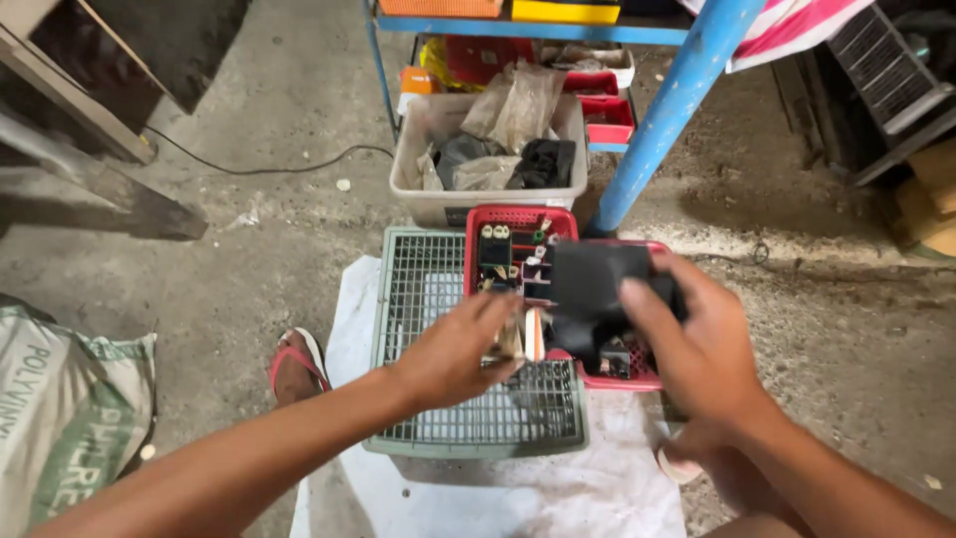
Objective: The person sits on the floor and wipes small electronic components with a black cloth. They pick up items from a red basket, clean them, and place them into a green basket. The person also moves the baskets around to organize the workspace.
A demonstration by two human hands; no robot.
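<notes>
Sorting step, judged: parts being picked over a red basket (pixel 518 221).
Right hand (pixel 697 349): fingers wrapped around a black boxy part (pixel 597 289), held above the basket.
Left hand (pixel 458 349): fingertips pinching a small pale part (pixel 513 339) beside it.
Below: green wire tray (pixel 418 289) on white sheet (pixel 558 493).
Behind: beige tub (pixel 438 204) of clear bags; printed sack (pixel 60 418) at left, lettering green.

blue post (pixel 665 110) behind, bare concrete floor (pixel 289 130) left
</notes>
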